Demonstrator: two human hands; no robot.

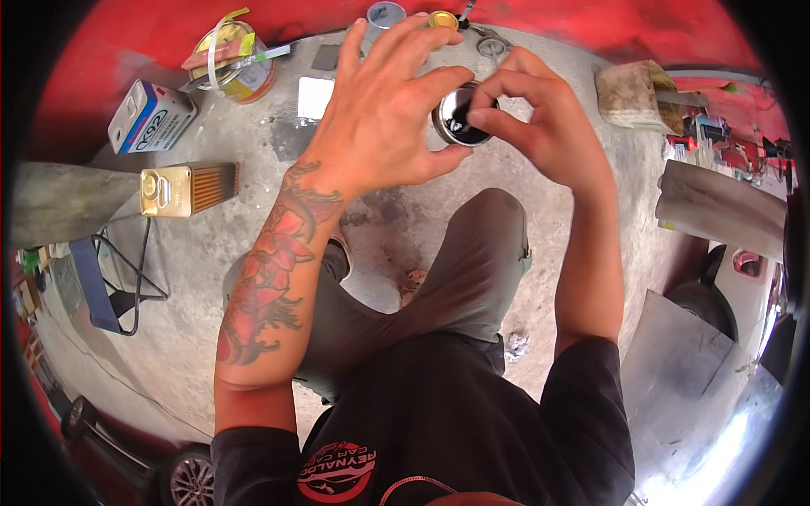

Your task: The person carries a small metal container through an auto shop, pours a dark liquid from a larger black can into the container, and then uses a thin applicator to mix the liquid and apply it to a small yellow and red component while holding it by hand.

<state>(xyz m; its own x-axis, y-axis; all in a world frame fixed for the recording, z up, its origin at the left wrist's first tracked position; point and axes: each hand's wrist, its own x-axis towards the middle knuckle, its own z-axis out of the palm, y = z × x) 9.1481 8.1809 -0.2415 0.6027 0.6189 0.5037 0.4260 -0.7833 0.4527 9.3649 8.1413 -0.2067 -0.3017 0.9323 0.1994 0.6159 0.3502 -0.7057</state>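
My left hand (388, 110) grips a small round metal can (449, 118) of dark, glossy contents between thumb and fingers, its upper fingers spread past the can. My right hand (540, 118) is closed in a pinch over the can's opening, fingertips at the dark contents; what it holds, if anything, is too small to make out. Beyond my hands are a clear lid or tub (386, 14), a yellow lid (443, 19) and a small grey round object (490, 47) on the concrete floor. A white square (314, 97) lies left of my left hand.
At left stand a strapped paint pail (236, 63), a white-blue rectangular tin (150, 118), a gold tin (181, 190) and a folding stand (114, 278). At right are a stained bag (629, 93), grey panels (721, 207) and a metal sheet (679, 363). A car wheel (187, 476) shows at lower left.
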